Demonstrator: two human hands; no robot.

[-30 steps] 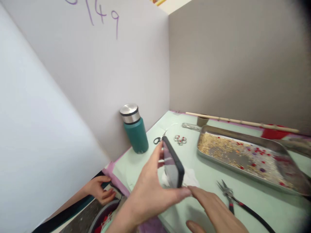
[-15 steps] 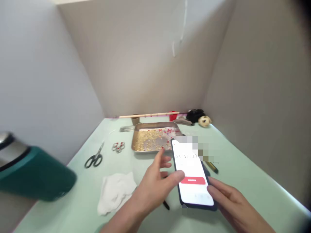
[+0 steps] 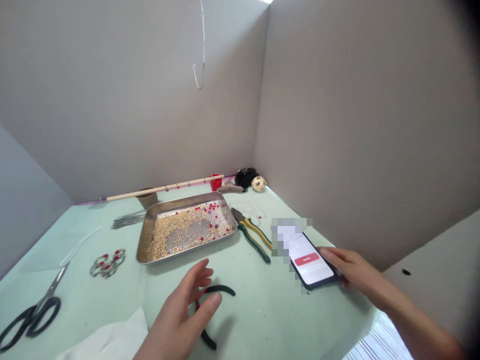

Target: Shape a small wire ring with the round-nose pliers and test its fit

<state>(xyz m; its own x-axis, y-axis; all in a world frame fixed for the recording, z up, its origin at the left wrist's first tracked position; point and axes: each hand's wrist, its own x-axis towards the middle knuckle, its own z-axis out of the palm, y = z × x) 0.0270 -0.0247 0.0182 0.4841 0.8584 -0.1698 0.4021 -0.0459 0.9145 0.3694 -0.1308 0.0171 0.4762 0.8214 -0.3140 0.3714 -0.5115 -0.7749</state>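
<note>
The right hand (image 3: 343,265) grips the phone (image 3: 309,257) by its edge; the left hand (image 3: 187,305), empty and loosely open, hovers over black-handled pliers (image 3: 219,289) on the worktop (image 3: 255,310).

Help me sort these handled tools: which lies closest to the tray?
The green-and-yellow pliers, their jaws right beside the tray; the scissors and the black-handled tool, partly hidden by the left hand, lie farther off.

Shiny metal tray (image 3: 150,220), matt wood stick (image 3: 127,195), smooth tbl. (image 3: 258,320)
</note>
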